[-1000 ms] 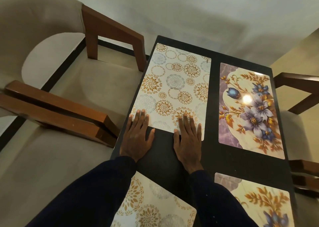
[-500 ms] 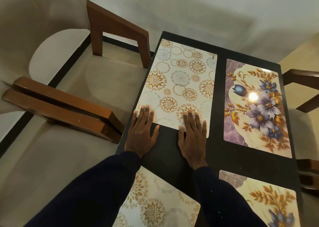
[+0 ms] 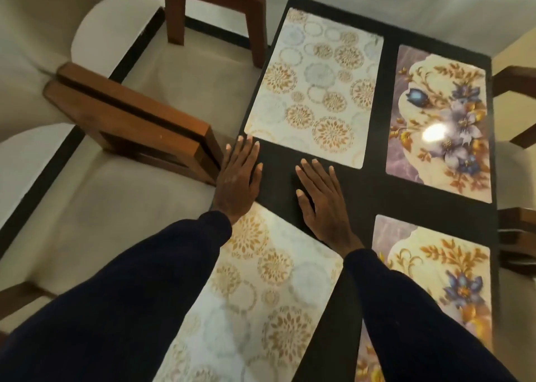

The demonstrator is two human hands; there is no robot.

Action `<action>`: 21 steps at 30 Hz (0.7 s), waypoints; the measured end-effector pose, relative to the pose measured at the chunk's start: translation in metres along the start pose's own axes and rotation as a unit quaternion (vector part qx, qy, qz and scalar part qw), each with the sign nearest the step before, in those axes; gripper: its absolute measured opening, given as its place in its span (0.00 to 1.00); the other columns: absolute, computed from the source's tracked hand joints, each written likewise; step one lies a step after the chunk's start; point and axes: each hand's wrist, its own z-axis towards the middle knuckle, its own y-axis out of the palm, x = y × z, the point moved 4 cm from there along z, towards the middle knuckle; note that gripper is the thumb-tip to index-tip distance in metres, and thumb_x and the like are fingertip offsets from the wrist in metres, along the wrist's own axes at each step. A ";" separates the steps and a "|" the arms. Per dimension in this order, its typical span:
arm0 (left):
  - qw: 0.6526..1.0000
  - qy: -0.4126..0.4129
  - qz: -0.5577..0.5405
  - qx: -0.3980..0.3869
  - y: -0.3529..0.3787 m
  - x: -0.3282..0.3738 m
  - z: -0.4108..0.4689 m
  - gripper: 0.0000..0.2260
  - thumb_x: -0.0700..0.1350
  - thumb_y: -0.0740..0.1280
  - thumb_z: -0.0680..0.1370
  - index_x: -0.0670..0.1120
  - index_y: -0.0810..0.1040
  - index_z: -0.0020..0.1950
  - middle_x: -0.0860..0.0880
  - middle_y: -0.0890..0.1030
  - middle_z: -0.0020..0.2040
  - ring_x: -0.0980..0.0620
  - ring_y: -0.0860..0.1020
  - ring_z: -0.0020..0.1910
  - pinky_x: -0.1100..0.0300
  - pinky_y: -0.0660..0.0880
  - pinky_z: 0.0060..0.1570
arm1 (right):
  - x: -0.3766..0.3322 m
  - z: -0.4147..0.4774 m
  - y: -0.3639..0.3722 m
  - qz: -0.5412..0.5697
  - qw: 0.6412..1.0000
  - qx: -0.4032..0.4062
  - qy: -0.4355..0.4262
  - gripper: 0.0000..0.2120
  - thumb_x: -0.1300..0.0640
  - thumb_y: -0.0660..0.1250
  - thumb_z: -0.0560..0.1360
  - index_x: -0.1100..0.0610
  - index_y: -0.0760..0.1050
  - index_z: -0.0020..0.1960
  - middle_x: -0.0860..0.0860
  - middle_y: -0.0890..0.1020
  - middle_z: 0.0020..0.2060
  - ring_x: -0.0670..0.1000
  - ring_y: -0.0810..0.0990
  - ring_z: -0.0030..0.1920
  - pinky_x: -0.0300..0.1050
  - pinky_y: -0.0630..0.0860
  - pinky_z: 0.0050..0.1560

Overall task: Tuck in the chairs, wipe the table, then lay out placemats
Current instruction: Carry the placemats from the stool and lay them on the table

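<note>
Between far mat (image 3: 313,91) and near mat (image 3: 261,283) at tabletop's (image 3: 377,190) left edge, resting left hand (image 3: 237,178) and right hand (image 3: 322,199) flat, fingers (image 3: 246,154) straight, together. Seemingly nearly done: chairs (image 3: 136,114) tucked, floral mats (image 3: 441,120) along right edge.

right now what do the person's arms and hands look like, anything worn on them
Long, plain dark navy sleeves cover both arms; the left sleeve and right sleeve end at the wrists. The left hand and right hand are bare: no gloves, rings or watch show.

Flat, fingers straight: left grip (image 3: 239,178), right grip (image 3: 320,197).
</note>
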 end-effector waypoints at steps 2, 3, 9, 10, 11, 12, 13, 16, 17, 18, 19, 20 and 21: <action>0.999 -0.040 -0.017 0.004 -0.021 -0.005 -0.041 0.22 0.45 0.58 0.89 0.40 0.66 0.83 0.42 0.63 0.84 0.44 0.57 0.85 0.40 0.56 0.83 | -0.036 -0.032 -0.002 0.033 0.997 -0.046 -0.059 0.25 0.55 0.62 0.86 0.60 0.67 0.82 0.55 0.65 0.83 0.57 0.58 0.85 0.68 0.58 0.82; 0.998 -0.058 -0.021 0.004 -0.030 -0.008 -0.064 0.22 0.44 0.59 0.89 0.40 0.66 0.83 0.42 0.63 0.84 0.45 0.57 0.85 0.41 0.56 0.83 | -0.053 -0.051 0.000 0.038 0.991 -0.083 -0.101 0.26 0.54 0.63 0.86 0.59 0.67 0.82 0.56 0.64 0.84 0.57 0.58 0.85 0.68 0.57 0.82; 0.993 -0.116 0.004 -0.032 -0.079 0.009 -0.226 0.24 0.47 0.56 0.88 0.39 0.64 0.84 0.41 0.59 0.85 0.42 0.56 0.86 0.36 0.57 0.81 | -0.102 -0.123 0.025 -0.003 0.978 -0.158 -0.138 0.29 0.51 0.60 0.87 0.56 0.59 0.86 0.54 0.57 0.86 0.56 0.53 0.86 0.66 0.58 0.82; 0.992 -0.123 0.012 -0.037 -0.083 0.014 -0.248 0.25 0.47 0.55 0.88 0.39 0.62 0.84 0.42 0.58 0.86 0.42 0.55 0.86 0.35 0.58 0.81 | -0.102 -0.123 0.025 -0.011 0.987 -0.133 -0.091 0.28 0.52 0.59 0.87 0.56 0.59 0.86 0.54 0.58 0.86 0.55 0.53 0.86 0.66 0.59 0.82; 0.990 -0.131 0.018 -0.044 -0.087 0.020 -0.271 0.25 0.47 0.55 0.88 0.40 0.61 0.84 0.42 0.57 0.86 0.42 0.54 0.86 0.34 0.58 0.80 | -0.104 -0.126 0.025 -0.023 0.993 -0.109 -0.039 0.28 0.52 0.58 0.87 0.56 0.58 0.86 0.54 0.57 0.86 0.55 0.53 0.86 0.66 0.59 0.82; 0.989 -0.139 0.022 -0.047 -0.089 0.027 -0.289 0.25 0.47 0.56 0.88 0.40 0.61 0.85 0.42 0.56 0.86 0.42 0.54 0.86 0.32 0.59 0.79 | -0.108 -0.130 0.025 -0.032 0.995 -0.088 0.013 0.28 0.52 0.57 0.88 0.56 0.58 0.86 0.54 0.57 0.86 0.55 0.52 0.86 0.66 0.57 0.83; 0.987 -0.149 0.023 -0.047 -0.089 0.034 -0.304 0.26 0.46 0.56 0.88 0.40 0.61 0.85 0.42 0.56 0.87 0.41 0.55 0.86 0.31 0.59 0.79 | -0.113 -0.137 0.026 -0.036 0.995 -0.069 0.063 0.28 0.52 0.57 0.88 0.56 0.57 0.86 0.54 0.56 0.86 0.55 0.52 0.87 0.65 0.55 0.83; 0.984 -0.172 0.047 -0.019 -0.091 0.050 -0.321 0.26 0.45 0.61 0.86 0.40 0.63 0.84 0.41 0.58 0.86 0.39 0.58 0.85 0.31 0.61 0.78 | -0.144 -0.163 0.030 -0.042 0.985 -0.015 0.169 0.28 0.52 0.56 0.88 0.57 0.58 0.86 0.55 0.58 0.86 0.55 0.53 0.86 0.63 0.54 0.84; 0.981 -0.184 0.056 -0.009 -0.091 0.052 -0.319 0.27 0.45 0.63 0.85 0.40 0.63 0.84 0.41 0.59 0.86 0.39 0.58 0.85 0.31 0.61 0.78 | -0.155 -0.173 0.031 -0.045 0.980 -0.003 0.195 0.28 0.51 0.56 0.88 0.57 0.58 0.86 0.55 0.58 0.86 0.56 0.53 0.86 0.63 0.53 0.85; 0.978 -0.199 0.064 -0.001 -0.092 0.051 -0.316 0.28 0.46 0.64 0.85 0.40 0.64 0.84 0.40 0.59 0.85 0.39 0.58 0.85 0.31 0.60 0.78 | -0.166 -0.183 0.032 -0.049 0.974 0.004 0.219 0.28 0.51 0.56 0.88 0.57 0.58 0.86 0.55 0.58 0.86 0.56 0.53 0.86 0.62 0.52 0.85; 0.975 -0.211 0.073 0.005 -0.094 0.050 -0.316 0.28 0.48 0.64 0.85 0.41 0.63 0.84 0.40 0.60 0.85 0.39 0.58 0.85 0.31 0.60 0.78 | -0.176 -0.197 0.032 -0.055 0.969 0.008 0.240 0.28 0.51 0.56 0.88 0.58 0.59 0.86 0.56 0.58 0.86 0.57 0.53 0.86 0.62 0.51 0.85; 0.973 -0.214 0.082 0.004 -0.095 0.046 -0.315 0.28 0.49 0.63 0.85 0.41 0.63 0.84 0.40 0.60 0.85 0.39 0.58 0.85 0.31 0.60 0.78 | -0.186 -0.209 0.033 -0.061 0.965 0.008 0.255 0.29 0.51 0.56 0.87 0.59 0.59 0.85 0.57 0.58 0.86 0.58 0.53 0.86 0.62 0.51 0.85; 0.974 -0.206 0.094 -0.003 -0.096 0.045 -0.316 0.29 0.51 0.62 0.86 0.42 0.62 0.85 0.41 0.59 0.85 0.40 0.58 0.85 0.32 0.61 0.78 | -0.194 -0.222 0.032 -0.068 0.963 0.003 0.262 0.30 0.50 0.57 0.87 0.60 0.59 0.85 0.59 0.58 0.85 0.59 0.54 0.86 0.63 0.51 0.85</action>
